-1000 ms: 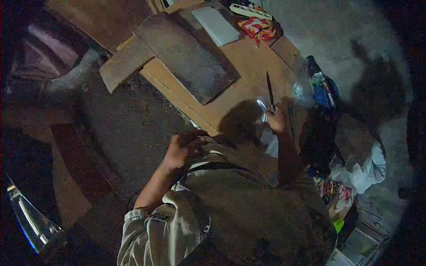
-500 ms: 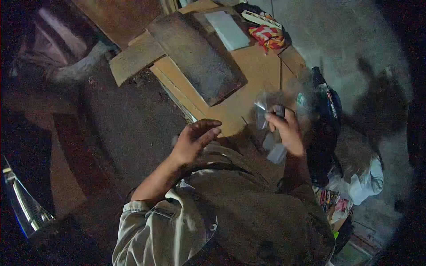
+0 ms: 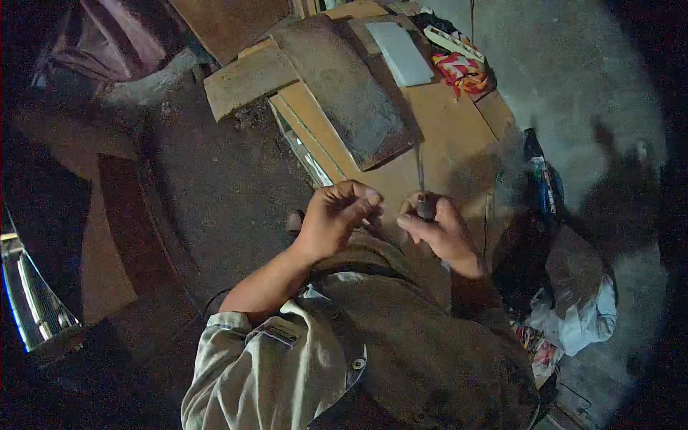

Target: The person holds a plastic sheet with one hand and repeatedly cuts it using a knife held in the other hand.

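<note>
My right hand [image 3: 448, 233] is closed around a thin-shafted tool [image 3: 421, 183] with a dark, stubby handle. Its narrow shaft points away from me, over the tan board [image 3: 459, 147]; the kind of tool is unclear. Facing it across a small gap, my left hand [image 3: 333, 218] has its thumb and fingers pinched together. Whatever may sit between those fingertips is too small to make out. Both hands are above my lap, at the near edge of the board.
A worn dark slab [image 3: 344, 93] and a short wooden plank [image 3: 251, 82] lie ahead. Beyond are a white rectangular piece [image 3: 400, 54], a red-and-yellow cloth [image 3: 461, 75] and a pale slotted strip [image 3: 453, 43]. Plastic bags [image 3: 584, 315] lie on the right.
My right hand has moved left, closer to my left hand, and the tool's shaft shows more clearly. Clear plastic seen around my right hand is no longer visible. My left fingers have closed together.
</note>
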